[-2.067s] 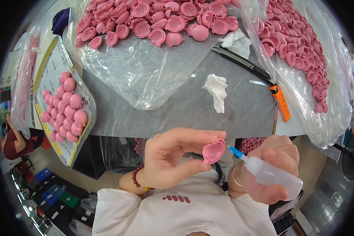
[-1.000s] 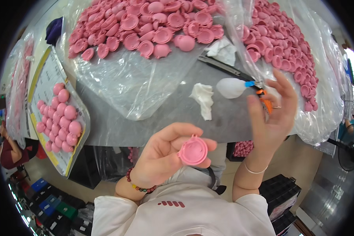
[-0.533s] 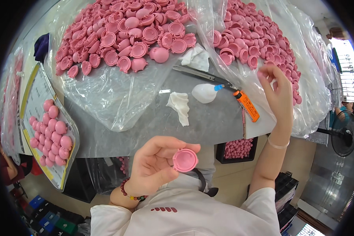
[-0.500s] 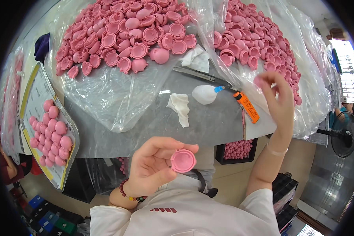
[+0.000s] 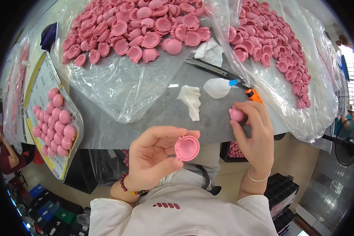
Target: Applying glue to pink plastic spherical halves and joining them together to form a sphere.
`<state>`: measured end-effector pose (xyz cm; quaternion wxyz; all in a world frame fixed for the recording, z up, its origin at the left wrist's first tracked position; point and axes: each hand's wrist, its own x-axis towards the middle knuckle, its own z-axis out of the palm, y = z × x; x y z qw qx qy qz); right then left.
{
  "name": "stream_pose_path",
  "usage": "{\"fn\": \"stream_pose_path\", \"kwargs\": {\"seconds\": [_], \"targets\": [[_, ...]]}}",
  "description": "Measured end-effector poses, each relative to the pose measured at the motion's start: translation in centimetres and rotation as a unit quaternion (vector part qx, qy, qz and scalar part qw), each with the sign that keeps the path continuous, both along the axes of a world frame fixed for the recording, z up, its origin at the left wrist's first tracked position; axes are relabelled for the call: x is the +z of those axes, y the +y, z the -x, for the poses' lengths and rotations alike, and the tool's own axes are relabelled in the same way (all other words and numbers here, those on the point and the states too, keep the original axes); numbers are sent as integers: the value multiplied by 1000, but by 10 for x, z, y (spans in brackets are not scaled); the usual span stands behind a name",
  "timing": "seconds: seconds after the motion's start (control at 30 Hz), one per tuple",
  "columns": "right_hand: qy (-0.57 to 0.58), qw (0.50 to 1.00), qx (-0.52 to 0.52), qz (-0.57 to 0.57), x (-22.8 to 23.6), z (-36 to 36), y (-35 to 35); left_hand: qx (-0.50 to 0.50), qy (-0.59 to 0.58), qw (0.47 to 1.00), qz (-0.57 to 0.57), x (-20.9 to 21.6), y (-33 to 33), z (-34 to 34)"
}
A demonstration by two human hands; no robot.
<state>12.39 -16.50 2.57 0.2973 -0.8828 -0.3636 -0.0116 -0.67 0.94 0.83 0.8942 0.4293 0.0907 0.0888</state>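
Holding a pink hollow half-shell [image 5: 187, 148] between thumb and fingers of the left hand [image 5: 150, 159], cavity toward the camera, by the near edge of the grey table [image 5: 214, 126]; gripping a rounded pink shell piece [image 5: 236, 114] in the right hand [image 5: 257, 135], near the blue-tipped squeeze bottle [image 5: 216, 88].

Both the pink half-shell [image 5: 187, 148] and the round pink piece [image 5: 236, 114] look to me like smooth, satiny plastic. The clear sheeting [image 5: 126, 100] is glossy, wrinkled plastic; the squeeze bottle [image 5: 216, 88], milky plastic; the crumpled wipe [image 5: 190, 101], matt and papery; the table [image 5: 157, 120], smooth with a dull sheen.
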Motion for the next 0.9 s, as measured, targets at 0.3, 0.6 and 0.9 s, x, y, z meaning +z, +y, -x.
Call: {"fn": "stream_pose_path", "kwargs": {"seconds": [0.3,0.6,0.9], "targets": [[123,923,168,-323,-1,35,24,-50,-47,985,-157,0,-6,-1],[132,914,157,-349,-19,38,18,-54,-52,971,-225,-1,-5,-3],[-95,938,213,-256,-17,40,15,-20,-71,979,-192,-10,-6,-7]]}}
